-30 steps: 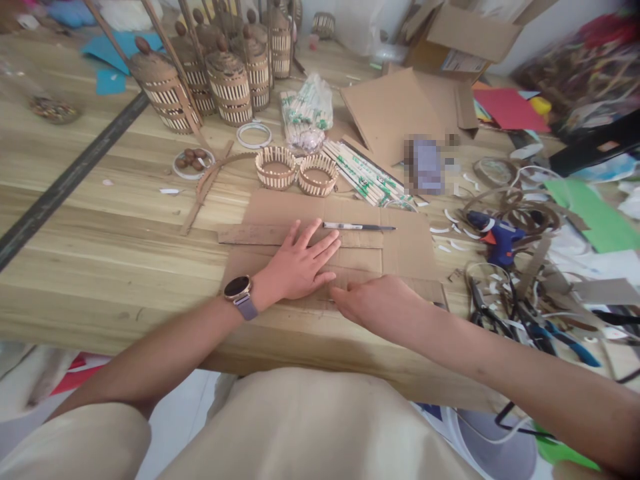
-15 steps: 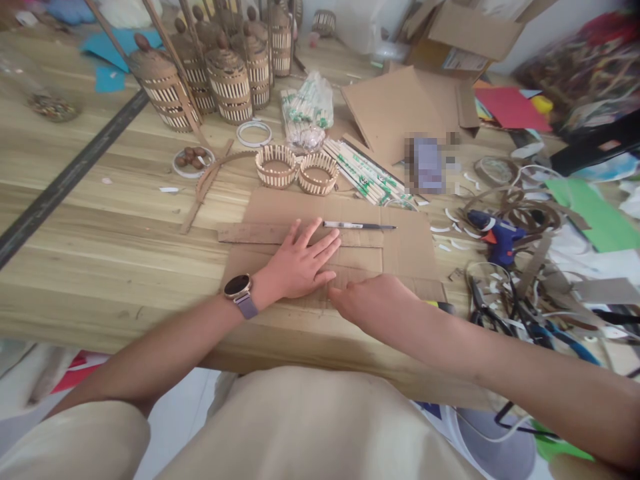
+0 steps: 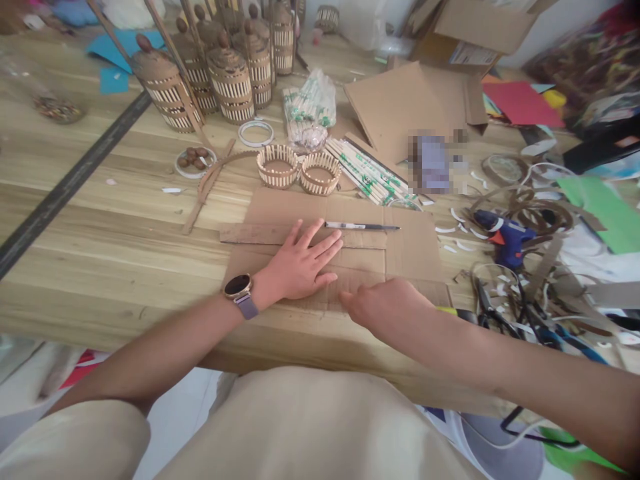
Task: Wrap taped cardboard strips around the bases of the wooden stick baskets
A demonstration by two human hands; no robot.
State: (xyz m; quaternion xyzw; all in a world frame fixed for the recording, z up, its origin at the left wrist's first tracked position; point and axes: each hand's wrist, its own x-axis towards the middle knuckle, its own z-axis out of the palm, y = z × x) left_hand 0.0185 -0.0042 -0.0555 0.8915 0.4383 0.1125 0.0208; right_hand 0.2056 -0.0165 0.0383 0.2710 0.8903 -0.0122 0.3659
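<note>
My left hand [image 3: 309, 263], a watch on its wrist, lies flat with fingers spread. It presses on a cardboard strip [image 3: 245, 233] and the flat cardboard sheet [image 3: 415, 247] under it. To its right, my right hand [image 3: 383, 301] is closed, fingers curled down, at the sheet's near edge over another cardboard strip [image 3: 425, 288]. Whatever its fingers may hold is hidden. A pen [image 3: 360, 227] lies just beyond my left fingertips. Beside my right wrist a yellow and black object [image 3: 457, 313] shows in part.
Beyond the sheet stand two small round stick baskets [image 3: 277, 167], paper-wrapped sticks [image 3: 370, 175] and several lidded stick lanterns [image 3: 230, 83]. On the right lie a blue glue gun [image 3: 507, 237], pliers [image 3: 487, 303] and tangled strips. The table's front edge [image 3: 280, 357] runs near my body.
My right hand has slid a little to the right along the near part of the cardboard, away from my left hand. The left hand stays put. The view has shifted slightly.
</note>
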